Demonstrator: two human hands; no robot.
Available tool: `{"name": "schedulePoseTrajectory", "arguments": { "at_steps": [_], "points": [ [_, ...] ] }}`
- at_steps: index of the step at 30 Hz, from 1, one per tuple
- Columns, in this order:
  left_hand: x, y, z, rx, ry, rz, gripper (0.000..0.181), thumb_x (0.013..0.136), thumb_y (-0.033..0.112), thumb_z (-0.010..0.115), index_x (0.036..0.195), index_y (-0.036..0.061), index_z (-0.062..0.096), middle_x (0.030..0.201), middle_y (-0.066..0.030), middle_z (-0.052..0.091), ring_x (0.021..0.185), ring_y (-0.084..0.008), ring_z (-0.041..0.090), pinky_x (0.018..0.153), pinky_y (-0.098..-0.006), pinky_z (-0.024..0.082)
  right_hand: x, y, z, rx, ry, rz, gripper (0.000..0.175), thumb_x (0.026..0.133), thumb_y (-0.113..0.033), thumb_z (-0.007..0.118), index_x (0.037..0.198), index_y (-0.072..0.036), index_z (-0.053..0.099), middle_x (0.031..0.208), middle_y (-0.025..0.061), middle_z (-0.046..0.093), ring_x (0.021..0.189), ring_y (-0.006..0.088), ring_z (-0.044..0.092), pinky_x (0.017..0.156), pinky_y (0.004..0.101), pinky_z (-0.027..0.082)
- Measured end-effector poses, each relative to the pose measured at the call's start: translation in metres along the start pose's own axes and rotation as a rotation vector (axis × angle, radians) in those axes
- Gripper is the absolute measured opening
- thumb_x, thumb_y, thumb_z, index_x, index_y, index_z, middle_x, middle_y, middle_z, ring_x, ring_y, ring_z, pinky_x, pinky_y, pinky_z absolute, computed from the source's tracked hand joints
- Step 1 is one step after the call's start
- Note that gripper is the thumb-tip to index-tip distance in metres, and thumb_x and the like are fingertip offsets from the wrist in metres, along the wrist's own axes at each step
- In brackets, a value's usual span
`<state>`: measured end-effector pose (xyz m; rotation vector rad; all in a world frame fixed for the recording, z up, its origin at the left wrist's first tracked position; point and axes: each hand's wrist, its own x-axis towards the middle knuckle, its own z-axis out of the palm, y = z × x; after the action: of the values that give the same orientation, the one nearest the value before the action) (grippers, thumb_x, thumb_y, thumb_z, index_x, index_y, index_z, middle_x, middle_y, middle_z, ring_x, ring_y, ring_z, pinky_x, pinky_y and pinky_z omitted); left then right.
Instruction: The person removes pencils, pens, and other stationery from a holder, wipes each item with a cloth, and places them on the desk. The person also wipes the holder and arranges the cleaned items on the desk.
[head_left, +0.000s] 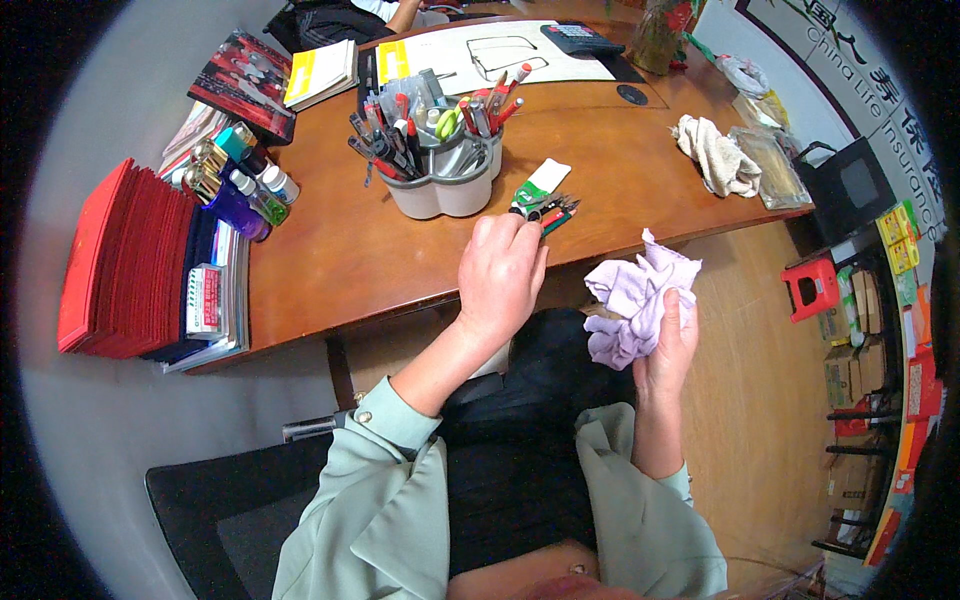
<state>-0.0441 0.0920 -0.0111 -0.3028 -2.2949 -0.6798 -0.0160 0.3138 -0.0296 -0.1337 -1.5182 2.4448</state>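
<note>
My right hand (671, 337) grips a crumpled lilac cloth (637, 304) in front of the desk edge. My left hand (501, 270) is over the front part of the wooden desk, its back turned up. Just beyond its fingers is a small cluster of scissors or similar metal tools (553, 204) and a red and green pen-like item (557, 221). Behind these lies a green and white packet (541, 182). The fingertips are hidden, so whether they hold any of these items is unclear. A grey-white desk organizer (439, 196), filled with pens, stands behind the left hand.
Red folders (124, 262), small bottles (262, 199) and a boxed item (204, 300) line the desk's left end. Eyeglasses (506, 56), a calculator (581, 39) and a vase (654, 37) are at the back. A beige cloth (716, 156) lies right. Another person's arm (403, 15) shows beyond.
</note>
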Motion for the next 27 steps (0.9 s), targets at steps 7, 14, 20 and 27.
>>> {"name": "schedulePoseTrajectory", "arguments": {
  "at_steps": [7,14,20,27],
  "points": [
    [0.004,-0.001,-0.008,-0.018,0.002,-0.033,0.028,0.083,0.014,0.082,0.105,0.0034,0.069,0.105,-0.0155,0.064,0.102,-0.0371,0.061,0.088,-0.0452,0.051,-0.005,0.002,0.0,-0.046,-0.016,0.087,0.04,0.11,-0.028,0.061,0.138,0.001,0.056,0.129,0.0143,0.068,0.113,0.0226,0.07,0.098,0.0379,0.056],
    [0.052,-0.03,-0.049,0.049,0.17,0.012,0.024,0.092,-0.002,0.068,0.115,0.0031,0.069,0.118,-0.0158,0.068,0.107,-0.0374,0.068,0.089,-0.0444,0.056,-0.007,0.005,-0.003,-0.021,-0.007,0.105,0.037,0.108,-0.025,0.063,0.134,0.0,0.056,0.124,0.014,0.069,0.107,0.0211,0.071,0.093,0.0366,0.058],
    [0.077,-0.032,-0.054,0.265,-0.001,0.074,0.02,0.089,0.003,0.063,0.109,0.0034,0.068,0.107,-0.0143,0.067,0.099,-0.0354,0.068,0.081,-0.0464,0.058,-0.011,0.006,-0.002,-0.012,-0.047,0.14,0.04,0.11,-0.026,0.059,0.14,0.0,0.056,0.131,0.0156,0.069,0.116,0.0251,0.07,0.101,0.0404,0.056],
    [0.085,-0.034,-0.057,0.343,-0.171,-0.039,0.014,0.092,0.005,0.063,0.106,0.004,0.066,0.099,-0.0189,0.064,0.095,-0.0403,0.067,0.081,-0.0508,0.056,-0.014,0.006,-0.003,-0.034,-0.06,0.136,0.04,0.109,-0.026,0.06,0.139,0.0,0.055,0.132,0.0163,0.068,0.117,0.0257,0.07,0.103,0.0407,0.055]
  ]
}}
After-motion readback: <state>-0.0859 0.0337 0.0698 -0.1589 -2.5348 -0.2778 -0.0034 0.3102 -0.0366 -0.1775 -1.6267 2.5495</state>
